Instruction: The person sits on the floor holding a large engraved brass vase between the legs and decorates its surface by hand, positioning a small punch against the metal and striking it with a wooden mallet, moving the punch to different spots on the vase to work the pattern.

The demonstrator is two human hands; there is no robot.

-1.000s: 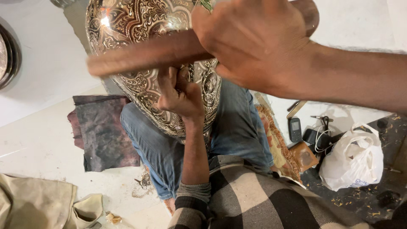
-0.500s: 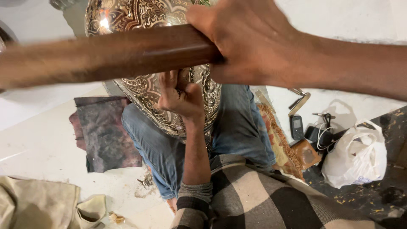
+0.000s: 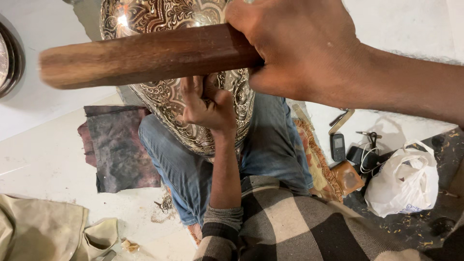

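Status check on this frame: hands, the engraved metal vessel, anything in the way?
Right hand gripping wooden mallet, raised. Left hand pressed on engraved metal vessel, which rests on the lap. Mallet crosses in front of the vessel; the rest of it unblocked.

We see a dark stained cloth [image 3: 118, 147] on the white floor [image 3: 43, 159], a tan bag [image 3: 43, 227] bottom left. Right side: white plastic bag [image 3: 403, 186], small black phone [image 3: 338, 147], brown wallet [image 3: 348, 176], tangled cable [image 3: 369, 152].
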